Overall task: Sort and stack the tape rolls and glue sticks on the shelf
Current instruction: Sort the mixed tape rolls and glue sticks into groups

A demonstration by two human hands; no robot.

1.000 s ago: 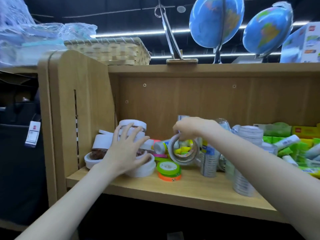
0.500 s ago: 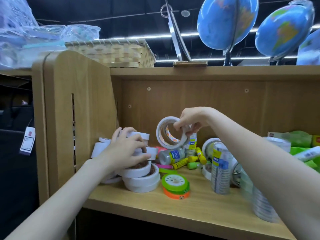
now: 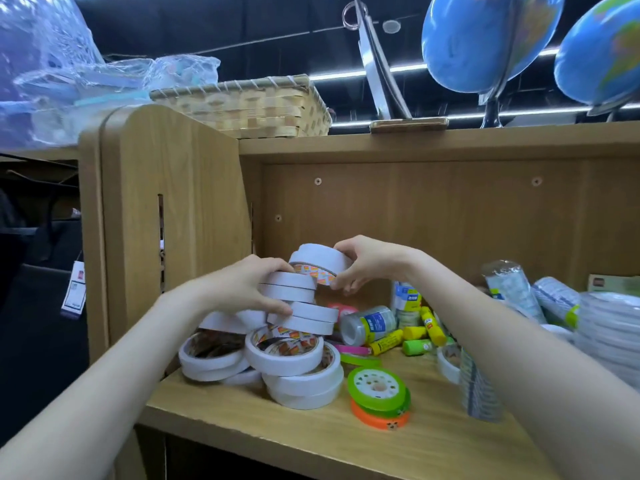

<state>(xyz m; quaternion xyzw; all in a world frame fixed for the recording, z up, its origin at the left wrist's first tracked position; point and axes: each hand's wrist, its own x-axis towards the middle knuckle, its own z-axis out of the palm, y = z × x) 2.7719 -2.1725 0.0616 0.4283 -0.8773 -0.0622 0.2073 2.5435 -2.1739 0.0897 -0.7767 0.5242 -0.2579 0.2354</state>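
A wooden shelf unit [image 3: 433, 216] fills the middle, with a rounded side panel [image 3: 166, 209] at 9 o'clock that has a thin slot cut in it. On top of the unit, at 12 o'clock, sits a woven basket [image 3: 249, 105]. At 1 o'clock stand two blue globes [image 3: 485, 39]. At 10 o'clock lie clear plastic bags [image 3: 52, 81]. The ceiling behind is dark, with long bright strip lights [image 3: 398, 71] across it. A white price tag [image 3: 74, 289] hangs at 9 o'clock

Bare shelf board [image 3: 242, 420] at front edge; white tape stacks [image 3: 301, 372], green-orange rolls [image 3: 379, 398] crowd behind.
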